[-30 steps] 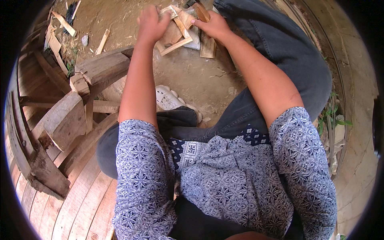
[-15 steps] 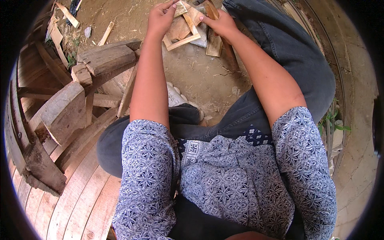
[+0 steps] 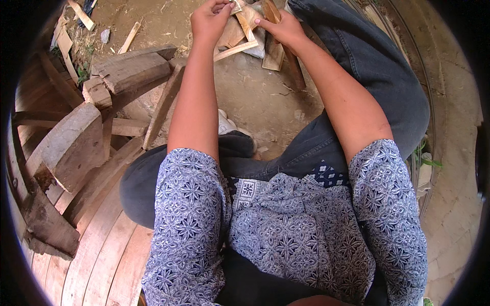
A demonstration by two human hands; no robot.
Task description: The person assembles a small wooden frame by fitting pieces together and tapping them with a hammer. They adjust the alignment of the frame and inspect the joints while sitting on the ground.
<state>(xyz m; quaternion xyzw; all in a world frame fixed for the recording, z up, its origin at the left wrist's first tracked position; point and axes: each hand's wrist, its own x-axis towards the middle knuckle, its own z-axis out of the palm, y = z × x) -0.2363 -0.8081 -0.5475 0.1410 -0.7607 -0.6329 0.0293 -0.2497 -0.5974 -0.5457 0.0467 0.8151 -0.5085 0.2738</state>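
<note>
My left hand (image 3: 210, 23) is at the top middle, its fingers closed in a pinch on a small pale wood piece (image 3: 236, 7). To its right, my right hand (image 3: 286, 29) closes over a flat wood piece (image 3: 251, 17), the thumb on top and most fingers hidden. A darker brown wooden bar (image 3: 271, 10) shows beside that thumb, and a brown length of wood (image 3: 294, 71) runs down from under the hand. Below both hands lie a thin pale wood strip (image 3: 236, 50) and a small wooden board (image 3: 273, 57), near a greyish block (image 3: 259, 43).
A curved, rough wooden frame (image 3: 76, 137) stands at the left above wooden slats (image 3: 97, 250). Wood offcuts (image 3: 130, 38) and a small stone (image 3: 105, 36) lie on the dirt ground (image 3: 255, 97). My bent legs (image 3: 377, 76) flank the work spot.
My left hand has shifted slightly right and up, its fingers curled more over the small wood piece. The pale strip's left end is now partly behind my left arm. My right hand barely moved.
</note>
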